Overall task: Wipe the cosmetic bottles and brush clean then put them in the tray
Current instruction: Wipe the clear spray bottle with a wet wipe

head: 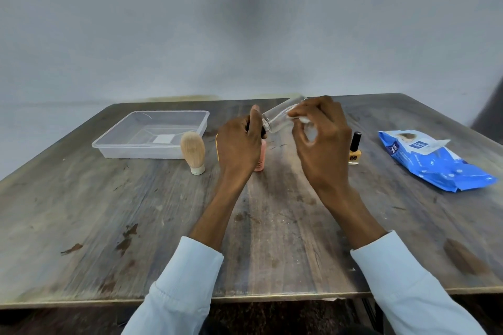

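Grey wall rises behind a worn wooden desk [136,226], which carries everything in play. Largest on it is the clear plastic tray [114,148] at ten o'clock from the hands; nothing lies in it but a white label on its floor, so no item has been put away yet. At three o'clock sits a blue pack of wipes [435,166], its flap peeled up.

Above the desk's middle, the left hand [239,144] is curled round the neck end of a clear glass bottle [280,115], held tilted with its base pointing toward one o'clock. The right hand [324,139] pinches a white wipe [304,120] against the bottle's side, fingers bent round it.

At nine o'clock from the left hand a brush [193,152] with pale bristles stands on its white base just beside the tray's near corner. A pink bottle [260,158] stands on the desk, mostly hidden behind the left hand. At three o'clock from the right hand stands a small yellow nail polish bottle [355,149] with a black cap.

By my reading the task is early: the first bottle is being wiped, with the brush, pink bottle and polish left to clean, and all four to go into the tray.
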